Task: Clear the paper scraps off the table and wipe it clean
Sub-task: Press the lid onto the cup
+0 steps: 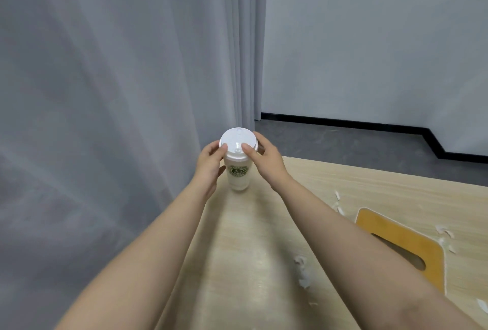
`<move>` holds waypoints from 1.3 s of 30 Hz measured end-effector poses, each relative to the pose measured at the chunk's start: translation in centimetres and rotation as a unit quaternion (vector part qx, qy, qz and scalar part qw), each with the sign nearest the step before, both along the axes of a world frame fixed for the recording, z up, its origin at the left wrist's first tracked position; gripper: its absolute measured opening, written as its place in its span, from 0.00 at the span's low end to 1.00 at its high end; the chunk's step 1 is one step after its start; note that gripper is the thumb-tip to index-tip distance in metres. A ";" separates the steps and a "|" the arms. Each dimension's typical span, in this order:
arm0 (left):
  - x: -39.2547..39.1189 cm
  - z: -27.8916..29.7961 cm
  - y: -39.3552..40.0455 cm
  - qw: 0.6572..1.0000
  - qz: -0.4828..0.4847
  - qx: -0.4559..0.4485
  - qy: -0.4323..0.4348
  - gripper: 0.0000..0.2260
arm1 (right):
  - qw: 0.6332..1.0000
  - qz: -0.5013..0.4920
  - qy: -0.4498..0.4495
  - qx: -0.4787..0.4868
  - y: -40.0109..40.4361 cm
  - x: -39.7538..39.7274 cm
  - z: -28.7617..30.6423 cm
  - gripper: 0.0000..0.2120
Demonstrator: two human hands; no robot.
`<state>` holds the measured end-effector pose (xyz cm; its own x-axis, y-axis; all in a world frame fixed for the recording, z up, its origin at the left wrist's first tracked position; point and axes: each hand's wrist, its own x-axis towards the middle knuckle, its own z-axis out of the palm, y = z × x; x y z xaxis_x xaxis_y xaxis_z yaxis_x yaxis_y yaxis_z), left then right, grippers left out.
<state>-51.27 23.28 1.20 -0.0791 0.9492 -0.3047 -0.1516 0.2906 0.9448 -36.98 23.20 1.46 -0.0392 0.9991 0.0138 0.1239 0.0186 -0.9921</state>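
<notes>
1. White plastic formed the lid (238, 142) of a tall pale cup (237, 173), which stood upright near the far left corner of the light wood surface (237, 250). The cup carried a round green emblem on its side; the lid covered its top, so whatever was inside could not be told.
2. The left hand (210, 163) had its grip curled round the cup's upper left side, thumb tip pressed at the lid's rim.
3. The right hand (266, 160) had its grip wrapped round the upper right side, thumb on the lid's edge and fingers reaching behind the cup. Both hands held the same cup, both forearms stretched out over the surface.
4. Paper scraps (302, 271), small and white, lay scattered on the right part of the surface, well apart from the cup: a cluster near the right forearm, a few slivers (338, 203) farther back, and more (446, 234) by the right edge of the view.
5. An orange-yellow board (390, 226) with a slot cut through it lay flat on the surface among those scraps, partly hidden by the right forearm.
6. Grey curtains (118, 78) hung behind the surface on the left, a pale wall (369, 39) with a black skirting stood on the right, and grey floor (343, 144) showed beyond.
</notes>
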 end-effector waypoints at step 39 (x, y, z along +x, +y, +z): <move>-3.6 -3.2 9.6 0.996 0.055 -0.065 -0.029 0.19 | 0.995 -0.032 -0.034 -0.089 10.7 -3.7 -4.8 0.23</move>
